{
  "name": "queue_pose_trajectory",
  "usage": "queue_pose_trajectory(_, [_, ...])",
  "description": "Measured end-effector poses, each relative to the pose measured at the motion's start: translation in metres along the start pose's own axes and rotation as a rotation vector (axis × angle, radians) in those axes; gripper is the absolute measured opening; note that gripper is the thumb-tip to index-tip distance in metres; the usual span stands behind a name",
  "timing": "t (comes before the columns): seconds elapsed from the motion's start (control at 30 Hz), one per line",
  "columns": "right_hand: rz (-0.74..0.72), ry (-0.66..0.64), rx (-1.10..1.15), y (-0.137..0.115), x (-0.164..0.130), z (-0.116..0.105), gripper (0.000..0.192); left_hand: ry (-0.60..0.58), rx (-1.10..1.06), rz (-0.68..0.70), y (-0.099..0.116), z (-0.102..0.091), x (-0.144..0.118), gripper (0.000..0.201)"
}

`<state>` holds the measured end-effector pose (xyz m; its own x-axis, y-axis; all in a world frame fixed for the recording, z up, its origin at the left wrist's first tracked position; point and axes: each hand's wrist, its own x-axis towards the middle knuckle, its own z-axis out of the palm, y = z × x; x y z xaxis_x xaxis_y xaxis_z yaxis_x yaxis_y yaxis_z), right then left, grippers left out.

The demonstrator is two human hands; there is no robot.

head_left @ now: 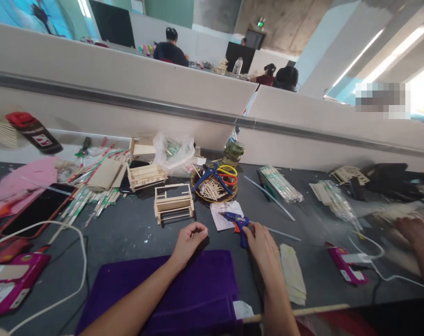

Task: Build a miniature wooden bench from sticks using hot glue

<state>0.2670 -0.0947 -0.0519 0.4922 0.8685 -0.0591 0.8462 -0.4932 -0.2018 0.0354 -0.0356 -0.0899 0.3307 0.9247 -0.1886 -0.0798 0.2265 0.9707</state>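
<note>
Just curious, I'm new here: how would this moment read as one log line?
right hand: grip on blue glue gun | left hand: curled, holds nothing visible | wooden stick frame: on dark table

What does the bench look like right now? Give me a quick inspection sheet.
Surface: dark grey table, purple cloth at the near edge.
Job's things: blue glue gun lying on a paper slip; small wooden stick frame beyond the left hand.
Clutter: round tray of sticks, plastic bags, packs of sticks, phone, jar.
Hands: left hand loosely curled, what it pinches cannot be told; right hand on the glue gun's grip.
Cables: white cable at left, another at right.
Surroundings: grey partition wall, people seated beyond; another person's hand at right.
</note>
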Motion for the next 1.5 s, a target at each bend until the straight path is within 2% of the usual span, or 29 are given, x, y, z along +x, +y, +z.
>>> queue_pose_trajectory(0.17, [0.013, -0.145, -0.069, -0.008, 0.005, 0.019, 0.031, 0.037, -0.036, 0.002, 0.002, -0.002, 0.001, 0.025])
queue_pose_trajectory(0.27, [0.016, -0.18, -0.074, -0.011, 0.01, 0.022, 0.03, -0.013, 0.027, 0.08, 0.004, -0.001, -0.001, 0.021])
queue_pose_trajectory(0.37, [0.001, -0.198, -0.044, -0.01, 0.013, 0.023, 0.027, -0.113, 0.188, 0.195, 0.005, 0.001, -0.005, 0.014])
queue_pose_trajectory(0.47, [-0.026, -0.18, -0.011, -0.009, 0.012, 0.025, 0.025, -0.192, 0.39, 0.241, 0.004, 0.003, -0.007, 0.012])
queue_pose_trajectory(0.63, [-0.033, -0.153, 0.07, -0.011, 0.008, 0.029, 0.023, -0.256, 0.67, 0.235, -0.002, 0.005, -0.006, 0.017])
queue_pose_trajectory(0.73, [-0.019, -0.145, 0.214, -0.005, 0.009, 0.03, 0.022, -0.251, 0.781, 0.226, -0.005, 0.007, -0.006, 0.019])
queue_pose_trajectory(0.87, [0.012, -0.079, 0.535, 0.015, 0.015, 0.035, 0.025, -0.274, 0.955, 0.223, -0.005, 0.009, -0.007, 0.024])
queue_pose_trajectory(0.93, [0.036, -0.022, 0.607, 0.026, 0.018, 0.038, 0.028, -0.288, 1.039, 0.223, -0.004, 0.01, -0.008, 0.025])
queue_pose_trajectory(1.07, [0.049, 0.116, 0.554, 0.038, 0.021, 0.044, 0.034, -0.286, 1.125, 0.232, -0.003, 0.011, -0.009, 0.026])
queue_pose_trajectory(1.2, [0.048, 0.147, 0.448, 0.039, 0.018, 0.042, 0.037, -0.28, 1.152, 0.258, -0.004, 0.012, -0.009, 0.026])
queue_pose_trajectory(1.37, [0.105, 0.213, 0.356, 0.036, 0.012, 0.029, 0.04, -0.271, 1.144, 0.268, -0.004, 0.012, -0.01, 0.025])
queue_pose_trajectory(1.5, [0.113, 0.282, 0.45, 0.039, 0.014, 0.015, 0.04, -0.261, 1.029, 0.267, -0.007, 0.011, -0.009, 0.022])
